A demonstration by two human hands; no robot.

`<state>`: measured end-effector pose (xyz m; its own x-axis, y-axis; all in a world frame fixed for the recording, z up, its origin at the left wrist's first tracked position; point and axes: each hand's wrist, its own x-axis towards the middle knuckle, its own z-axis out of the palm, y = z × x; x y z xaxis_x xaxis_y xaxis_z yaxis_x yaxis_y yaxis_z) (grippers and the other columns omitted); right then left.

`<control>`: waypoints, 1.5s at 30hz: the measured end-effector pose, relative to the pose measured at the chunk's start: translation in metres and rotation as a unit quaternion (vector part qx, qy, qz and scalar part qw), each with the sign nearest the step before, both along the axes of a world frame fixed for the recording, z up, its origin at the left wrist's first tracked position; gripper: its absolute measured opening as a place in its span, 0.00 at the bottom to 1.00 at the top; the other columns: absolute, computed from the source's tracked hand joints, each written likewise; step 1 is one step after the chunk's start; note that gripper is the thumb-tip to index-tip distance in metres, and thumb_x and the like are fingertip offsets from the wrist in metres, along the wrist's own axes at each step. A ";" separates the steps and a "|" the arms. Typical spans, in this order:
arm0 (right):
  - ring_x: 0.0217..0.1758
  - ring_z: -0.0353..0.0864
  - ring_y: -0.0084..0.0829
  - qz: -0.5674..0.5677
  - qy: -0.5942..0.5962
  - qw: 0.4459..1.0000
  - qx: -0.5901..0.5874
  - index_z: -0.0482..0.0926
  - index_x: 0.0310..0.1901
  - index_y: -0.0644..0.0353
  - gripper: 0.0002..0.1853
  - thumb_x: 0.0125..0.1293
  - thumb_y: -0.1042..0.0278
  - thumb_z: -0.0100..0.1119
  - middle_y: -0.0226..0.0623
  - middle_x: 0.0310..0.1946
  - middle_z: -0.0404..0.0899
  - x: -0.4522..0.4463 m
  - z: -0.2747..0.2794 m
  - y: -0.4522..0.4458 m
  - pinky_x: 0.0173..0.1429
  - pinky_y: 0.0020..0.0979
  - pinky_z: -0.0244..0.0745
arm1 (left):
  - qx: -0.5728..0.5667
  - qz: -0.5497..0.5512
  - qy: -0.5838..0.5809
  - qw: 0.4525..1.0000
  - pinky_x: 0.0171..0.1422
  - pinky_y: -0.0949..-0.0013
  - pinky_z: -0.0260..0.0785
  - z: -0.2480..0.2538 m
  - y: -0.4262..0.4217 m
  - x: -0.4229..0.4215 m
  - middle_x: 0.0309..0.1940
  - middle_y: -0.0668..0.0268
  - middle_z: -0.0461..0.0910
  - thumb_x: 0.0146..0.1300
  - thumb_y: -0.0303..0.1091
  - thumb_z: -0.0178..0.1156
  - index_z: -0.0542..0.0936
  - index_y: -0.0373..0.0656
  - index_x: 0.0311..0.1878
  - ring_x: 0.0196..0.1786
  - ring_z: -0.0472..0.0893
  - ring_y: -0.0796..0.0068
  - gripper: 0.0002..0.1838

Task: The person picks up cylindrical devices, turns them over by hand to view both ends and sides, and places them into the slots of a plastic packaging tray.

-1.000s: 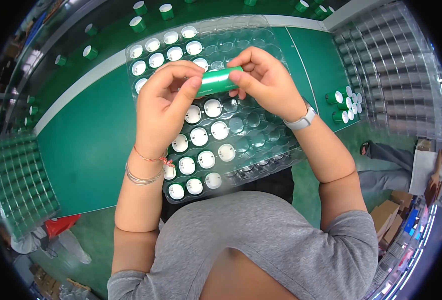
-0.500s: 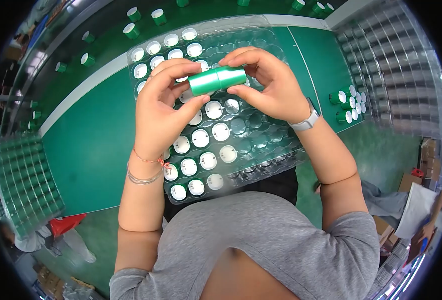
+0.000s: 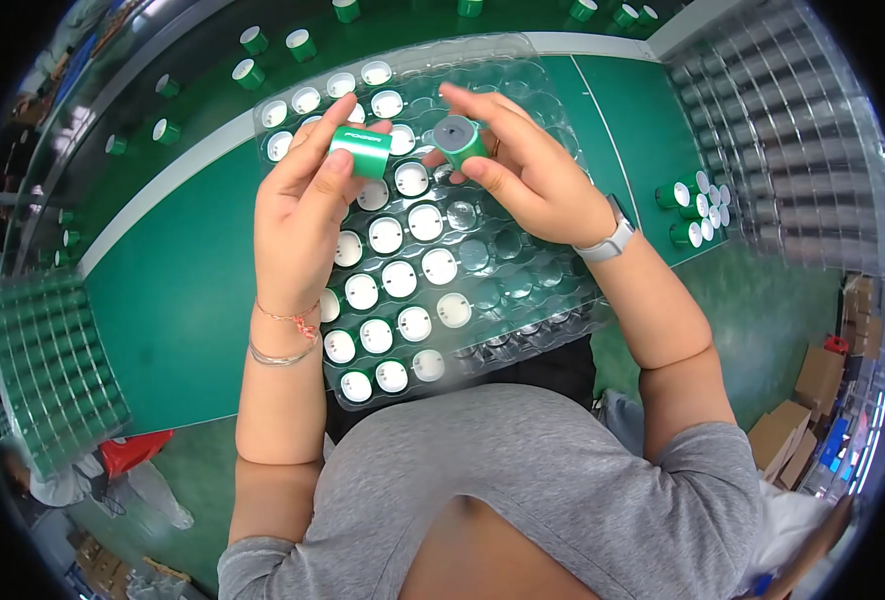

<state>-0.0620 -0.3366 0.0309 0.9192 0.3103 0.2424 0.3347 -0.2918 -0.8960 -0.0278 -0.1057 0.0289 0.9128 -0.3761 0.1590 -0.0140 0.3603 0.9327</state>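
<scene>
My left hand [image 3: 307, 190] grips a short green cylinder [image 3: 361, 151] with pale lettering on its side. Apart from it, my right hand [image 3: 527, 165] holds a second green cylinder [image 3: 459, 142], its dark grey end facing up toward the camera. Both are above a clear plastic tray [image 3: 552, 290] of round pockets. Green pieces with white round tops [image 3: 399, 279] fill the tray's left side, while pockets on its right show no pieces.
Several green cylinders [image 3: 704, 209] stand at the table's right edge, and more [image 3: 300, 45] lie beyond the pale rail [image 3: 162, 200]. Clear trays stand at the right [image 3: 782, 140] and left [image 3: 52, 360]. Cardboard boxes [image 3: 782, 440] are at lower right.
The two cylinders, end to end in my hands before, are now apart. The right one has turned its end upward. Beyond the rail, the green pieces have shifted left in view.
</scene>
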 end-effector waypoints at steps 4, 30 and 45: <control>0.58 0.79 0.31 0.031 0.058 0.993 0.097 0.67 0.63 0.62 0.23 0.67 0.84 0.54 0.39 0.60 0.66 0.000 -0.005 0.004 0.60 0.32 0.77 | 0.058 0.000 -0.045 0.997 0.58 0.69 0.73 -0.009 0.000 0.001 0.53 0.63 0.73 0.65 0.21 0.61 0.69 0.34 0.69 0.56 0.77 0.71 0.28; 0.56 0.78 0.28 0.065 0.028 0.994 0.087 0.66 0.51 0.58 0.24 0.58 0.82 0.67 0.43 0.54 0.76 -0.001 -0.001 0.007 0.60 0.33 0.76 | 0.051 -0.027 -0.003 0.998 0.61 0.67 0.73 0.000 -0.004 -0.009 0.56 0.59 0.76 0.68 0.23 0.55 0.72 0.33 0.64 0.57 0.78 0.70 0.21; 0.54 0.79 0.28 0.063 0.189 0.954 0.225 0.70 0.57 0.64 0.23 0.60 0.83 0.65 0.40 0.54 0.75 0.001 -0.001 0.007 0.56 0.31 0.80 | 0.065 -0.044 -0.052 0.996 0.59 0.70 0.69 -0.007 -0.005 -0.006 0.52 0.63 0.77 0.59 0.18 0.64 0.75 0.37 0.56 0.54 0.77 0.74 0.20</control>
